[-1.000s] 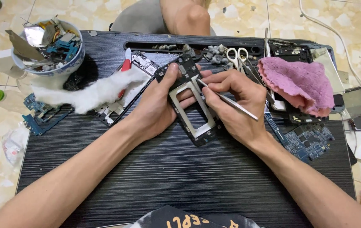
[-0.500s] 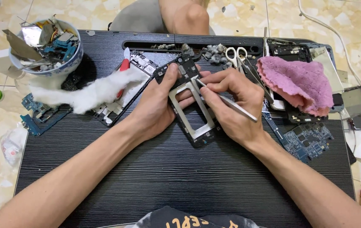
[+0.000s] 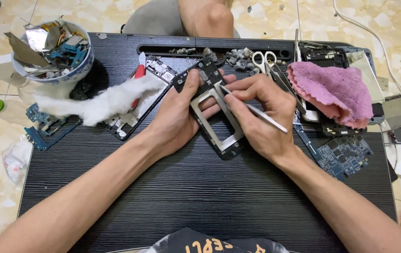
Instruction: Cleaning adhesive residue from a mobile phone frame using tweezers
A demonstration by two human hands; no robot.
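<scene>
The left hand (image 3: 174, 124) grips a black phone frame (image 3: 214, 112) near the tabletop's (image 3: 200, 197) far middle, while the right hand (image 3: 261, 119) pinches metal tweezers (image 3: 256, 111) against it.

My left hand (image 3: 177, 124) grips a phone frame (image 3: 214, 112) of matt black plastic with a dull, brushed metal plate inside. My right hand (image 3: 261, 119) pinches thin tweezers (image 3: 256, 111) of shiny bare metal. The table (image 3: 200, 187) is black, matt, with fine wood-like ridges. To the left lies fluffy white cotton (image 3: 102, 100); to the right a rough pink cloth (image 3: 334, 91). The far-left bowl (image 3: 52, 49) looks like glossy ceramic. The floor (image 3: 397, 28) is polished marbled tile.
</scene>
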